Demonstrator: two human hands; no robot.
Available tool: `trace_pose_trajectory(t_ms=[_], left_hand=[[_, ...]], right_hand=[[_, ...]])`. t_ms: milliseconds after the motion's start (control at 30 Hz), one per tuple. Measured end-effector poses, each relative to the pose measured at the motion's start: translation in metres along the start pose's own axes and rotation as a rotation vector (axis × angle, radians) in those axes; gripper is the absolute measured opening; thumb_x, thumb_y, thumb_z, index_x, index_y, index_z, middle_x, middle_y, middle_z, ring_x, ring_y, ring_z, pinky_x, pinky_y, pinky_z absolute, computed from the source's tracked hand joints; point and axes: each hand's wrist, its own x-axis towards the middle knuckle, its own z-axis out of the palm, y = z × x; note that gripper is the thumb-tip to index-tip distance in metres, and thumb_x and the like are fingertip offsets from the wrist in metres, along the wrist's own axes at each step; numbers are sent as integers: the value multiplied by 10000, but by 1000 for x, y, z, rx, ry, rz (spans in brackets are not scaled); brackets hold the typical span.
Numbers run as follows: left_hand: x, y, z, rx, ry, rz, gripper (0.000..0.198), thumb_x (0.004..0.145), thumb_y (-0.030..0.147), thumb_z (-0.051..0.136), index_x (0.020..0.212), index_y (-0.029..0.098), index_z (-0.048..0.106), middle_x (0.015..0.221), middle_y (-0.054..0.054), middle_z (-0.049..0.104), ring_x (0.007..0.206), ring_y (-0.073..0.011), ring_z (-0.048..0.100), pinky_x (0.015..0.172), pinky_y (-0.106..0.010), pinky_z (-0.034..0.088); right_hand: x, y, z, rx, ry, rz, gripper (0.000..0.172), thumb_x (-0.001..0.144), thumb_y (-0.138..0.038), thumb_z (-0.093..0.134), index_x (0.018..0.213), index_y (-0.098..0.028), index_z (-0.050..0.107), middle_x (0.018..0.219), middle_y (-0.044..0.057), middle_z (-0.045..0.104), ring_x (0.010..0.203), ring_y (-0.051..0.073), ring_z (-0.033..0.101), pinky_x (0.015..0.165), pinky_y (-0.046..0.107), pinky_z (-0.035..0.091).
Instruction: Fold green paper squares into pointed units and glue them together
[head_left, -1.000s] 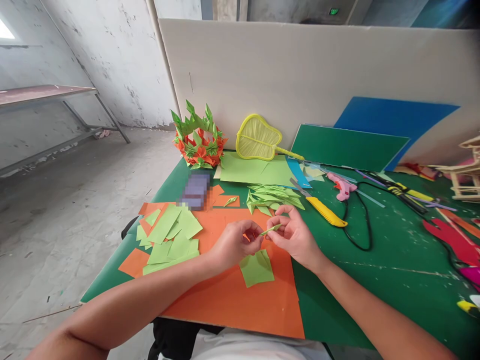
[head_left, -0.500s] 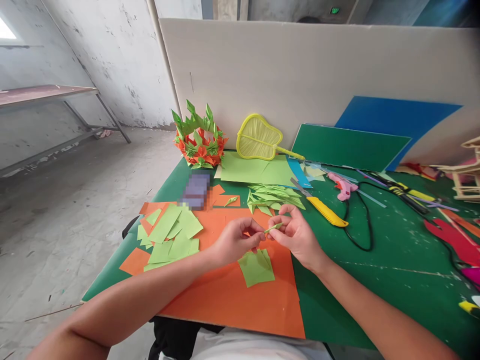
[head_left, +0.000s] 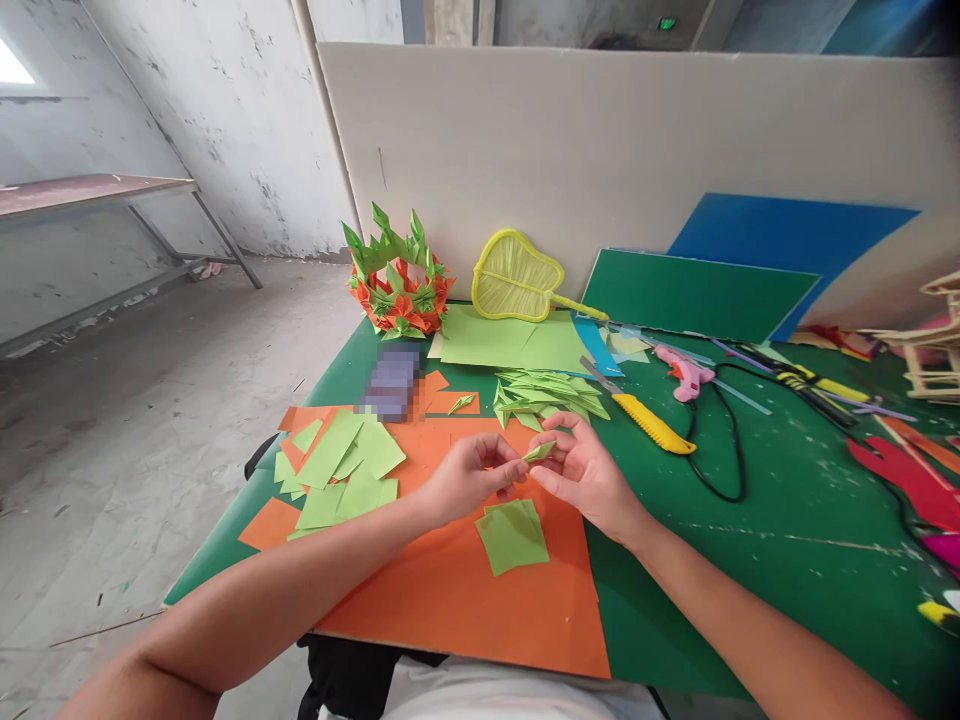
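Note:
Over the orange sheet (head_left: 450, 600), my left hand (head_left: 476, 475) pinches a small folded green paper piece (head_left: 539, 452) by its near end. My right hand (head_left: 589, 475) is loosely curved around the other end, thumb and fingers apart; whether its fingers touch the paper is hard to tell. Just below both hands lie a few square green papers (head_left: 514, 537). A pile of folded green paper pieces (head_left: 551, 393) sits right behind them. One more folded green piece (head_left: 461, 403) rests on orange paper to the left of that pile.
Loose green sheets (head_left: 349, 500) lie at left. Behind stand an orange-green paper crown (head_left: 397, 280) and a yellow fan (head_left: 517, 275). A yellow-handled knife (head_left: 652, 424) with exposed blade and a pink glue gun (head_left: 682, 373) with black cable lie at right. A blurred dark rectangle (head_left: 391, 380) is near the crown.
The right thumb has come off the folded paper piece and the right fingers have spread. The piece now shows a broader side, held by my left hand.

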Motion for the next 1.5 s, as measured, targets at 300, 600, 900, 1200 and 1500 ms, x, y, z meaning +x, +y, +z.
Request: trace_pose_trajectory(t_ms=[300,600,900,1200,1500], left_hand=[[-1,-4,-2,59,-62,5,402,765,516,673,783,131,562,737,-40,636,559,-87,541,524,-224,446],[3,0,-8,-94,-241,-41,381,794,501,656,811,131,568,757,-40,647,608,-100,575,584,-238,472],[2,-3,-11,163,-193,25,325,815,465,630,826,142,592,744,-30,628,621,-106,568,555,-217,455],[21,9,-52,806,265,293,185,862,317,552,836,200,692,835,-29,666,711,-140,568,616,-232,410],[34,1,-84,1119,459,142,145,883,216,510,993,191,602,834,-30,656,727,-166,577,593,-236,387]], right_hand=[[-1,-5,-1,33,13,51,357,774,-222,719,945,-255,407,756,-64,487,671,85,494,631,216,426],[0,-7,-11,59,-28,178,277,730,-254,754,925,-221,560,769,-44,496,627,77,535,607,221,472],[1,-3,-9,-171,-50,83,153,761,-321,718,807,-196,644,775,1,594,713,128,571,649,262,500],[0,3,-11,-730,-209,-33,313,768,-377,722,1054,-275,648,1009,49,636,967,225,564,873,385,459],[-4,-3,-7,-925,-451,-27,320,761,-329,738,1073,-304,671,1096,45,562,1066,236,509,937,365,421]])
